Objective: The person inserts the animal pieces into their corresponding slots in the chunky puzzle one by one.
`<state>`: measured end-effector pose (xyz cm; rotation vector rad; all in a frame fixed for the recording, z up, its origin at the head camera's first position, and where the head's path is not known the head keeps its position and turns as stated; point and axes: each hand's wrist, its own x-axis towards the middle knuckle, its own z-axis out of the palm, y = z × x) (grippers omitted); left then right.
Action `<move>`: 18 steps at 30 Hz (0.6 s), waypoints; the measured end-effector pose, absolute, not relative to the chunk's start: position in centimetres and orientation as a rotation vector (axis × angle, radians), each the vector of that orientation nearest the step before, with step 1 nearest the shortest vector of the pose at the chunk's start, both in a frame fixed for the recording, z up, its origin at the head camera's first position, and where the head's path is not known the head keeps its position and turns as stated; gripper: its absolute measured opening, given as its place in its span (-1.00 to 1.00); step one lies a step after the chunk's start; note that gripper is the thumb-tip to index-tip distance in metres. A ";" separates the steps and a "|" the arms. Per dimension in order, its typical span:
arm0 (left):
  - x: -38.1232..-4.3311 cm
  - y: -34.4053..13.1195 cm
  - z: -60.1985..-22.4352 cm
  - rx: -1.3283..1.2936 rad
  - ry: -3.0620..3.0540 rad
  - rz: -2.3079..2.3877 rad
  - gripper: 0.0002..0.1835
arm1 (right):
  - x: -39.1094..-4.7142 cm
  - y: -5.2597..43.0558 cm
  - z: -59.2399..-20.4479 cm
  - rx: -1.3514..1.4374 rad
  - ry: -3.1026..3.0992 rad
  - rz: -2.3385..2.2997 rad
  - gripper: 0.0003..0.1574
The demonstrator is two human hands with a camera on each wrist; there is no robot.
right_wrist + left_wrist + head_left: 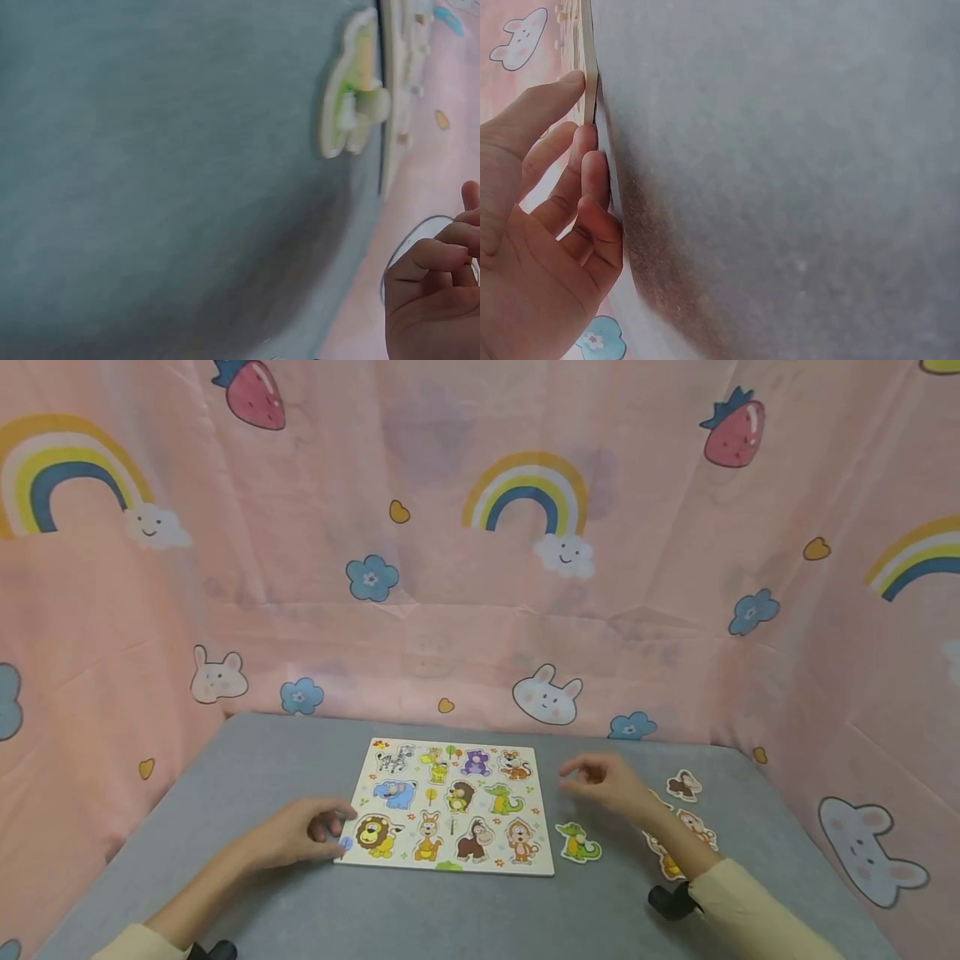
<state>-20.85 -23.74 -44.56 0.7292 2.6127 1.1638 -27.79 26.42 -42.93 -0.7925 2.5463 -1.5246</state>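
Note:
A white puzzle board [450, 814] with rows of cartoon animals lies flat on the table. My left hand [303, 833] holds its near left corner, thumb and fingertips at the edge; in the left wrist view the thumb [544, 112] touches the board's side [590, 75]. Raised over the table, right of the board, my right hand [609, 785] has loosely bent fingers and nothing visible in them. Below it lies a loose crocodile piece [577, 843], close to the board's right edge; the right wrist view shows this crocodile piece [349, 94] with a round knob.
More loose pieces lie at the right, among them a gorilla piece [683, 786] and a monkey piece [697, 828]. My right forearm [678, 839] partly covers others. A pink patterned curtain [450, 635] surrounds the grey table [420, 914] at back and sides.

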 end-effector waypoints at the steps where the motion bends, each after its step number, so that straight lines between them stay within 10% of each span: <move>1: -20.9 -23.7 -44.6 0.730 2.613 1.163 -0.54 | -27.7 26.6 -43.0 -0.814 2.549 -1.518 -0.72; 18: -20.8 -23.7 -44.4 0.716 2.616 1.148 -0.53 | -24.3 28.0 -44.5 -0.955 2.566 -1.396 -0.69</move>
